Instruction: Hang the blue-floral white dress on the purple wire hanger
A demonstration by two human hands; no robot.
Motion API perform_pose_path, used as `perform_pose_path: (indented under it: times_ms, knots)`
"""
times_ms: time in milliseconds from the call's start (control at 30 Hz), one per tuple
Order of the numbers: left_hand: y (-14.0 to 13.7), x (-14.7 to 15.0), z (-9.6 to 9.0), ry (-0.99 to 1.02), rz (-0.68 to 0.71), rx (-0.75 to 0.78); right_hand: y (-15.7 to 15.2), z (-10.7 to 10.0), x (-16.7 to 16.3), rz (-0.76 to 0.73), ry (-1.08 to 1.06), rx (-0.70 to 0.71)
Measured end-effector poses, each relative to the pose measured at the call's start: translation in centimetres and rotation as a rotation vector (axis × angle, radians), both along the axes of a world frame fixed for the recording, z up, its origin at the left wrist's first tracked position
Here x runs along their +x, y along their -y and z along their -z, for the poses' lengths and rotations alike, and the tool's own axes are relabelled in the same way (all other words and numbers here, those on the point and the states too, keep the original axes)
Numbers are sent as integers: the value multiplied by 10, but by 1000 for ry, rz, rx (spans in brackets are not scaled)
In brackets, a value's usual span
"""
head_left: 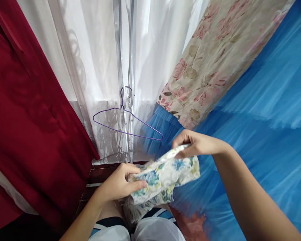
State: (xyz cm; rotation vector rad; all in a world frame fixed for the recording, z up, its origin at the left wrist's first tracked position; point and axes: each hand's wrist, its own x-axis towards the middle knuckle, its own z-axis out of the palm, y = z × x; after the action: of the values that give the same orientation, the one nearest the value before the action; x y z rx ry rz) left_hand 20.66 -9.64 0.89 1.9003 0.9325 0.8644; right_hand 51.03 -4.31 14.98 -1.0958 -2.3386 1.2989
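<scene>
Both hands grip a white floral garment [165,172] with blue, green and yellow flowers, bunched up in front of my lap. At its left end, my left hand [126,182] has the thumb on top and the fingers behind the cloth. My right hand [190,144] pinches the upper edge near the right end. Part of the garment droops below in loose folds; its exact kind cannot be told. A bare purple wire hanger [127,124] hangs beyond the hands, hooked on a white metal strip [130,70].
Deep red fabric [35,110] hangs at the left. White curtains [95,50] cover the back. On the right hang a cream cloth with pink flowers [203,73] and a wide blue tulle skirt [263,134], close to my right arm. Dark red tiles [100,172] show below.
</scene>
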Motion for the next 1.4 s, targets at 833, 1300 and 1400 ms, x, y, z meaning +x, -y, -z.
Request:
perform_pose_path:
  times_ms: [833, 1300, 1400]
  knots:
    - [-135, -173, -27, 26, -653, 386, -87, 16, -87, 110, -381, 257]
    - [-149, -152, -75, 321, -619, 316, -84, 51, -44, 421, -437, 300]
    - [-127, -139, -75, 126, -582, 520, -70, 72, -37, 407, -501, 270]
